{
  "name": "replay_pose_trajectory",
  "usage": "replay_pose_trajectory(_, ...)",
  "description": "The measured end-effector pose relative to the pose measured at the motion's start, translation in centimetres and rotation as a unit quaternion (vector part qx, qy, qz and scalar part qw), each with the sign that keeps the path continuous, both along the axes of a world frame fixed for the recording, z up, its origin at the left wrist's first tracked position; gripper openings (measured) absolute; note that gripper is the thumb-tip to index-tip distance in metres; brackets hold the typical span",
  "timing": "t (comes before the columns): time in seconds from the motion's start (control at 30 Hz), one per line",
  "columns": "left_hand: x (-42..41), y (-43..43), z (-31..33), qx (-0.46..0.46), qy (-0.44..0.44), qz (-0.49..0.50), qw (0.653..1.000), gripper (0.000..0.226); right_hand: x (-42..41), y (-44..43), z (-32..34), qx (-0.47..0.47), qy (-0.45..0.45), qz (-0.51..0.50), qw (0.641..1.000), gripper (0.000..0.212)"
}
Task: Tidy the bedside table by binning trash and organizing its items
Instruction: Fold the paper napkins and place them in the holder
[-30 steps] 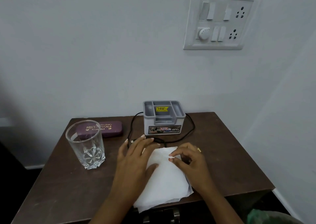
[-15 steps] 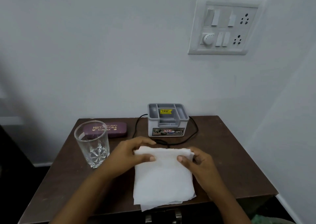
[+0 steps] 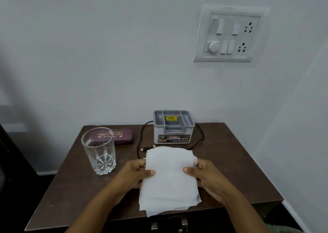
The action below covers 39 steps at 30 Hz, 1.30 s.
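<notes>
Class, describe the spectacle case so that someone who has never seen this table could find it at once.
Start at the brown table below the wall switchboard. At its back left, behind the glass, lies the case. It is the only flat maroon thing there, with gold lettering on its lid.

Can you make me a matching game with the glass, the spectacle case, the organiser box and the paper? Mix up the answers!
Things:
1. glass
2. spectacle case
3. organiser box
4. paper

Clues:
A. grey
B. held by the left hand and right hand
C. purple
D. see-through and empty

Pairs: 1-D, 2-C, 3-A, 4-B
</notes>
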<state>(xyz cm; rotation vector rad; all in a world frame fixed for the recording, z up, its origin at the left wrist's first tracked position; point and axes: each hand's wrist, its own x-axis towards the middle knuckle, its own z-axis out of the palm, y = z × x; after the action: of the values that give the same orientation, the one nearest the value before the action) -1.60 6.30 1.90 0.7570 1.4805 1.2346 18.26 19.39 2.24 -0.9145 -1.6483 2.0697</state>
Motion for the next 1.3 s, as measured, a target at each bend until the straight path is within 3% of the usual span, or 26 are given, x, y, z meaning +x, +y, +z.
replay_pose_trajectory(0.17,-0.4,-0.3,-0.1,0.019,-0.018,0.006,1.0,0.021,0.2,-0.4,-0.3,0.059,0.009,0.009,0.998,0.031)
replay_pose_trajectory(0.37,-0.4,-0.8,0.5,0.017,-0.004,-0.017,1.0,0.039,0.7,-0.9,-1.1,0.168,0.026,0.039,0.985,0.048)
replay_pose_trajectory(0.5,-0.6,-0.7,0.5,0.014,-0.057,0.006,0.998,0.024,0.3,-1.3,-1.8,0.228,0.013,0.033,0.973,0.057)
replay_pose_trajectory(0.6,-0.8,-0.4,0.5,-0.006,-0.098,0.029,0.995,0.031,0.2,-1.4,-2.3,0.266,0.004,0.028,0.964,0.058)
replay_pose_trajectory(0.67,-0.4,-0.2,0.7,-0.03,-0.089,0.034,0.995,0.041,0.2,-1.5,-2.3,0.274,0.007,0.022,0.961,0.059)
replay_pose_trajectory(0.77,0.4,-0.1,1.1,-0.03,-0.03,0.032,0.999,0.029,0.3,-1.6,-2.1,0.281,0.008,0.011,0.96,0.063)
replay_pose_trajectory(1.3,0.4,0.7,1.7,-0.071,0.039,0.027,0.996,0.03,0.5,-0.2,-2.8,0.259,0.0,0.004,0.966,0.061)
